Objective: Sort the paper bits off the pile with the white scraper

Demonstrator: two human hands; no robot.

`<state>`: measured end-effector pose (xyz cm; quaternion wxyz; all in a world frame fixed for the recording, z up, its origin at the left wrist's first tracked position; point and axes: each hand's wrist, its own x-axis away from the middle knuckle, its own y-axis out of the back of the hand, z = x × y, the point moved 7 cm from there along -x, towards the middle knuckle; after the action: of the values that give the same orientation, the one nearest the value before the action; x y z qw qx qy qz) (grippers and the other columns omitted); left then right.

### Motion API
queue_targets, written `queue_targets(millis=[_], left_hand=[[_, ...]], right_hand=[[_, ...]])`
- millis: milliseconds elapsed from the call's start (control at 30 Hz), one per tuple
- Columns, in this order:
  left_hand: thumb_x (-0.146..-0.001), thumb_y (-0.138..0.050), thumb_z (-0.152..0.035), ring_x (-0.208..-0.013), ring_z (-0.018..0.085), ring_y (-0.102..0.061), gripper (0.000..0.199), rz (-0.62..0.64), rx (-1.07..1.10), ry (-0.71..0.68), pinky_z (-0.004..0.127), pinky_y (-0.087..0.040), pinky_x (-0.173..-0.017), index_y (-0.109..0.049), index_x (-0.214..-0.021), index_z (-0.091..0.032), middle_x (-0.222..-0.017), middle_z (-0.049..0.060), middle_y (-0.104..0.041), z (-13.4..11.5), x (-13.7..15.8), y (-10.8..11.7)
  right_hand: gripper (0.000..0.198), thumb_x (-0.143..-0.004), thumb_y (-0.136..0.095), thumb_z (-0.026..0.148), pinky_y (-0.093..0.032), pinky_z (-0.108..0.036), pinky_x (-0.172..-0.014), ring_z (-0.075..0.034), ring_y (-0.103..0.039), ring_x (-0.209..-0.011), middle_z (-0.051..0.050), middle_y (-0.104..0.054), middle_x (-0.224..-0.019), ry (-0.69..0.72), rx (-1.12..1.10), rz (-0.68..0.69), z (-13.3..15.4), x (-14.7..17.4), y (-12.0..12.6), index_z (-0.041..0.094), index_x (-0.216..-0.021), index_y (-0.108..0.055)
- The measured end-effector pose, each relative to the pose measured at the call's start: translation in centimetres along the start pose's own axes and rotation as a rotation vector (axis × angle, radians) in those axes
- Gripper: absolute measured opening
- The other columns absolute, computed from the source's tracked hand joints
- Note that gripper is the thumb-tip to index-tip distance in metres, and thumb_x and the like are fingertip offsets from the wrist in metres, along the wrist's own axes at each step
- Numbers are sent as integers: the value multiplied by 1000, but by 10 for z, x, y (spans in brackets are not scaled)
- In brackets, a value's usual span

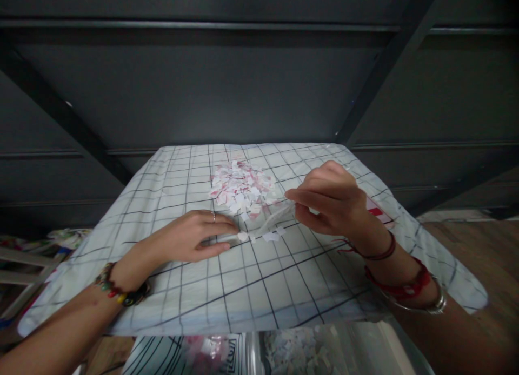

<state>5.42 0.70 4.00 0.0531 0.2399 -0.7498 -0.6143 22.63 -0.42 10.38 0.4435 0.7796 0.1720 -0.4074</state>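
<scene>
My right hand is raised a little over the table, with thumb and fingers pinched on what looks like a small clear plastic bag. The see-through film slants down to the left from my fingertips, and its far end is hard to make out. My left hand lies on the cloth with thumb and fingers apart, its fingertips close to a few loose white scraps. Just beyond both hands sits a heap of torn paper pieces, white and pink. More white scraps lie below the film.
A white cloth with a dark grid covers the table. A red and white flat item lies partly behind my right wrist. Below the front edge are a clear container of paper scraps and a bag with pink contents. A dark panelled wall stands behind.
</scene>
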Motion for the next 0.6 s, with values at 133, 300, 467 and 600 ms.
queue_targets(millis=[133,300,467,600], left_hand=[[-92,-44,-31,-89,18,-64,28,2,1,5,28,-51,-78,-61,-108,-16,-103,6,-67,0,0,0],[-92,-44,-32,-89,17,-64,28,11,3,12,28,-51,-78,-61,-108,-16,-102,7,-67,0,0,-1],[-92,-45,-29,-89,18,-63,26,18,15,2,29,-51,-78,-61,-108,-16,-103,7,-67,0,0,-1],[-91,-46,-30,-90,18,-63,26,14,18,-2,29,-51,-79,-62,-107,-16,-103,7,-67,-1,-1,-1]], right_hand=[[19,-75,-50,10,-32,-28,-57,-10,-46,-57,5,-54,-61,2,0,-6,1,-1,1,22,-89,-53],[15,-75,-49,11,-30,-28,-55,-10,-43,-55,6,-51,-59,3,-5,18,-3,-1,3,22,-85,-51],[18,-75,-50,9,-32,-29,-57,-11,-45,-58,5,-55,-62,-28,-3,-42,-2,-1,8,23,-86,-52],[22,-76,-52,10,-34,-29,-58,-10,-48,-61,4,-58,-68,27,-32,1,6,1,-2,22,-95,-52]])
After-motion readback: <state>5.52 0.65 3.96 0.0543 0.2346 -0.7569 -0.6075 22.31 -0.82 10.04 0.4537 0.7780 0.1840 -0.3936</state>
